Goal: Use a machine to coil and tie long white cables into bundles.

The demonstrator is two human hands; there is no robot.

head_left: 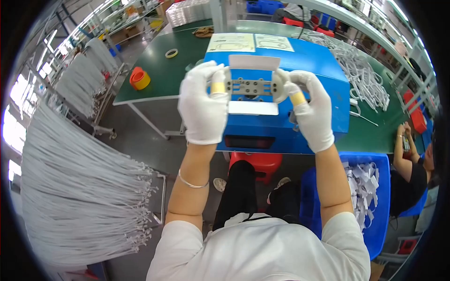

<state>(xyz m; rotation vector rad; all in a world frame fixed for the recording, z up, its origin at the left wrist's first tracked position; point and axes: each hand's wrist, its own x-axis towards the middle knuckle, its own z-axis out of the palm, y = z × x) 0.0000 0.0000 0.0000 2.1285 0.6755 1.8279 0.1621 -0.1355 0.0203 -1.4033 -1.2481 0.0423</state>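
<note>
My left hand [204,104], in a white glove with yellow tape on the thumb, is closed at the left end of a grey metal fixture [251,87]. My right hand [313,110], gloved and taped the same way, is closed at its right end. Pale greyish rounded material [280,86] shows at the right fingertips; what either hand pinches is not clear. The fixture sits at the front of a blue machine [323,89], between an upper white plate [254,62] and a lower white plate [253,108].
White cables [361,70] pile up right of the machine on the green table [154,75]. An orange tape dispenser [139,78] and tape roll [171,53] lie left. A blue bin [382,206] holds white strips. Cable bundles [84,196] hang at left; a co-worker [412,173] sits right.
</note>
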